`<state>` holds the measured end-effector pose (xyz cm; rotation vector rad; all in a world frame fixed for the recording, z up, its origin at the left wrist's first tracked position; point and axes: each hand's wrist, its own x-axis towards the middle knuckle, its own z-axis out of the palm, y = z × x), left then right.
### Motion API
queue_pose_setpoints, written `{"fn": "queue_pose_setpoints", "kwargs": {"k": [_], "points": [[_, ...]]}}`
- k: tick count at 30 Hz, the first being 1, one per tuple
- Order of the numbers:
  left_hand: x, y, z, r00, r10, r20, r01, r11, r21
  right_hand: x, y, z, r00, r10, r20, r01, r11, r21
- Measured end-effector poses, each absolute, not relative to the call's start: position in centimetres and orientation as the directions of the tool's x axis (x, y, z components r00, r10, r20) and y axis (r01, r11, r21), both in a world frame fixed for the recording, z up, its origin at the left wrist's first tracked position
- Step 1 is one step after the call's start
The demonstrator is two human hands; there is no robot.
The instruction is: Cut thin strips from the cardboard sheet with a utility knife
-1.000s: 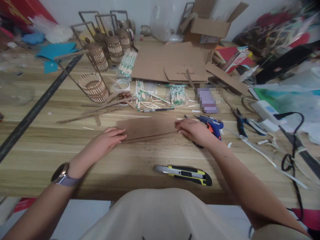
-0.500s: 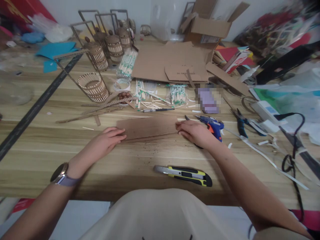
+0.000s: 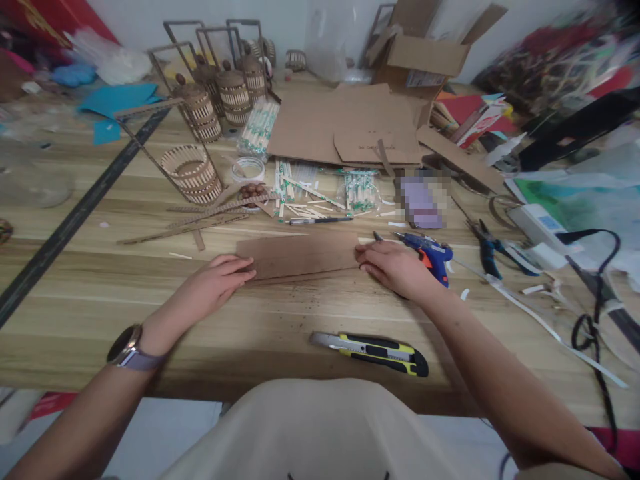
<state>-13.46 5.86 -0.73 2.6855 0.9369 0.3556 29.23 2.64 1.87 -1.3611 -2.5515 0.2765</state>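
Observation:
A rectangular piece of brown cardboard (image 3: 305,256) lies in front of me, with a narrow fold or second layer along its near edge. My left hand (image 3: 223,283) grips its left end, fingers on top. At its right end my right hand (image 3: 390,267) holds the edge between thumb and fingers. The blue hot glue gun (image 3: 436,257) rests just right of my right hand, partly behind it. Nearer to me lies a yellow and black utility knife (image 3: 375,351). Small dark crumbs are scattered between knife and cardboard.
Behind the cardboard are a pen (image 3: 320,220), bundled sticks (image 3: 360,190), a tape roll (image 3: 248,169) and an open stick basket (image 3: 193,175). Finished lanterns (image 3: 234,97) stand at the back left, large cardboard sheets (image 3: 340,123) at the back. Pliers (image 3: 490,253) and a cable (image 3: 597,287) lie right.
The whole view has shifted slightly, so everything appears a little further right. Both hands keep the same hold on the cardboard.

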Motion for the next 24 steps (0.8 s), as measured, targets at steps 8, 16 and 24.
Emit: {"fn": "queue_pose_setpoints", "kwargs": {"k": [8, 16, 24], "points": [[-13.37, 5.78, -0.77, 0.758, 0.632, 0.163, 0.557, -0.756, 0.342, 29.15, 2.58, 1.77, -0.555, 0.819, 0.143, 0.782, 0.573, -0.246], [-13.27, 5.97, -0.71, 0.767, 0.621, 0.163, 0.556, -0.769, 0.315, 29.23, 2.59, 1.61, -0.548, 0.826, 0.128, 0.785, 0.562, -0.263], [-13.43, 6.3, -0.6, 0.777, 0.611, 0.151, 0.543, -0.772, 0.33, 29.11, 2.62, 1.67, -0.557, 0.82, 0.134, 0.784, 0.572, -0.241]]}}
